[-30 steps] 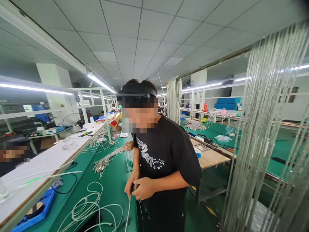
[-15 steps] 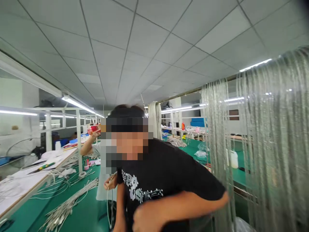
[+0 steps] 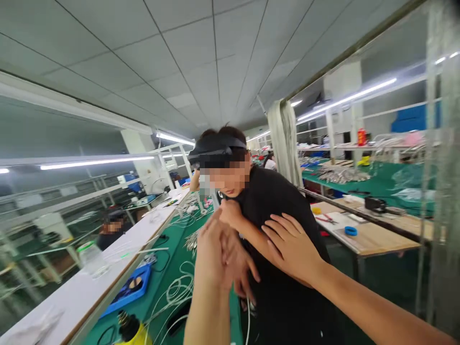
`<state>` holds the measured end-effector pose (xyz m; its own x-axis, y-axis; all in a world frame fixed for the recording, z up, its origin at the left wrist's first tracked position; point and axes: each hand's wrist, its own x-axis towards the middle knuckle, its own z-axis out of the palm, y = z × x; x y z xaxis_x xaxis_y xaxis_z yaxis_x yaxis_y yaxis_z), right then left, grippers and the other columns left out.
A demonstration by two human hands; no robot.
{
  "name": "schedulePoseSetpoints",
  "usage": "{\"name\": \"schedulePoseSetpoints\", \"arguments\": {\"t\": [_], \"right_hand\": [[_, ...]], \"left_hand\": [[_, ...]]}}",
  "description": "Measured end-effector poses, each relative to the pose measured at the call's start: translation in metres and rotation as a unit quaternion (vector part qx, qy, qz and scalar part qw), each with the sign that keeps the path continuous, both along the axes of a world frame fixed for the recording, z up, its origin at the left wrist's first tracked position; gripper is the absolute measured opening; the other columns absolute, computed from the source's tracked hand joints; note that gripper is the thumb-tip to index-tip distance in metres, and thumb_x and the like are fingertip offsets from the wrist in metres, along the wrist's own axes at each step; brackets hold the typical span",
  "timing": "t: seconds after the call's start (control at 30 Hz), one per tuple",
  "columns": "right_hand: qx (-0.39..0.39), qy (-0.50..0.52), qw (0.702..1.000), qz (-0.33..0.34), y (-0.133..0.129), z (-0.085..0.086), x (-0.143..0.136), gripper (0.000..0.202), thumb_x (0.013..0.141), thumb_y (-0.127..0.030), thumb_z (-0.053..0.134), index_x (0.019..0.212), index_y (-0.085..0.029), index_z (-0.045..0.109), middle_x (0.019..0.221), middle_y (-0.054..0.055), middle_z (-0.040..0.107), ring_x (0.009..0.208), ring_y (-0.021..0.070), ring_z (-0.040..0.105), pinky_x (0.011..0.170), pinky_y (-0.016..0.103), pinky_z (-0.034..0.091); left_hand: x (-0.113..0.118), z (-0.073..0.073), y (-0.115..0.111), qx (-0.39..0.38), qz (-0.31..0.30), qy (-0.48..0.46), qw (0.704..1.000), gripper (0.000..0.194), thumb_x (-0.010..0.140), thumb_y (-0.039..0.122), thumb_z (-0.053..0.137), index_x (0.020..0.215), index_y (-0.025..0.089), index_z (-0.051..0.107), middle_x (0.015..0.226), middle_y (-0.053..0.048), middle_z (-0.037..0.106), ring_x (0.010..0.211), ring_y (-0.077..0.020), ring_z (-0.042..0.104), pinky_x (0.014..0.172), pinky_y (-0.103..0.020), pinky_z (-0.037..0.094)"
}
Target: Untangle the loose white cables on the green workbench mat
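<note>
Up close, the right hand (image 3: pixel 293 249) lay open, fingers spread, flat against a co-worker's black T-shirt (image 3: pixel 283 206) and forearm (image 3: pixel 251 235) — touching both. The left hand (image 3: pixel 212 251) was raised just beside it, meeting the co-worker's other hand (image 3: pixel 239 268); whether it gripped or merely pressed, I could not tell. Behind them ran the green bench (image 3: pixel 172 249), white cables (image 3: pixel 176 292) coiled near its front edge, a blue tray (image 3: pixel 131 290) along its left side — and a wooden table (image 3: pixel 373 237) stood to the right.
</note>
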<state>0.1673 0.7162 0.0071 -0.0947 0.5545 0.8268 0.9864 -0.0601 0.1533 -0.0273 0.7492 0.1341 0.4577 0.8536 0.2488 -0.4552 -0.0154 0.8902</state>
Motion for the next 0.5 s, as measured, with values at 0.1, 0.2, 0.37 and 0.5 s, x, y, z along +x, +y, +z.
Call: {"name": "schedulePoseSetpoints", "arguments": {"t": [0.1,0.2,0.37,0.5], "right_hand": [[-0.034,-0.048,0.997,0.045,0.007,-0.019,-0.009,0.042,0.095,-0.027,0.048,0.132,-0.01,0.059,0.141,0.011,0.054,0.143,0.0278,0.029,0.123,0.052,0.014],[-0.031,-0.016,0.999,0.034,0.011,-0.031,-0.021,0.046,0.096,-0.024,0.047,0.14,-0.011,0.051,0.15,0.009,0.043,0.147,0.0278,0.021,0.123,0.055,0.012],[-0.053,0.013,0.996,0.067,0.007,-0.034,-0.035,0.054,0.093,-0.024,0.051,0.144,-0.01,0.046,0.153,0.01,0.039,0.147,0.0289,0.022,0.123,0.056,0.019],[-0.067,-0.002,0.979,0.194,-0.018,-0.049,-0.048,0.037,0.09,-0.021,0.052,0.124,-0.022,0.066,0.139,0.003,0.056,0.138,0.0255,0.04,0.12,0.05,0.034]], "left_hand": [[0.004,0.024,-0.014,0.002,0.015,-0.007,1.0,0.021,0.072,0.023,0.068,0.073,0.02,0.047,0.046,0.011,0.026,0.032,-0.0028,0.017,0.031,-0.015,0.017],[0.018,0.03,-0.019,-0.016,0.007,0.013,1.0,0.019,0.068,0.016,0.062,0.085,0.017,0.056,0.045,0.012,0.026,0.031,-0.003,0.018,0.031,-0.015,0.017],[0.012,0.007,-0.028,-0.029,0.022,0.026,0.999,0.03,0.069,0.017,0.057,0.099,0.014,0.061,0.043,0.011,0.03,0.031,-0.0038,0.018,0.03,-0.016,0.016],[-0.02,0.004,-0.03,-0.004,0.099,0.01,0.995,0.046,0.071,0.026,0.066,0.115,0.017,0.06,0.042,0.012,0.025,0.031,-0.0038,0.017,0.032,-0.017,0.012]]}}
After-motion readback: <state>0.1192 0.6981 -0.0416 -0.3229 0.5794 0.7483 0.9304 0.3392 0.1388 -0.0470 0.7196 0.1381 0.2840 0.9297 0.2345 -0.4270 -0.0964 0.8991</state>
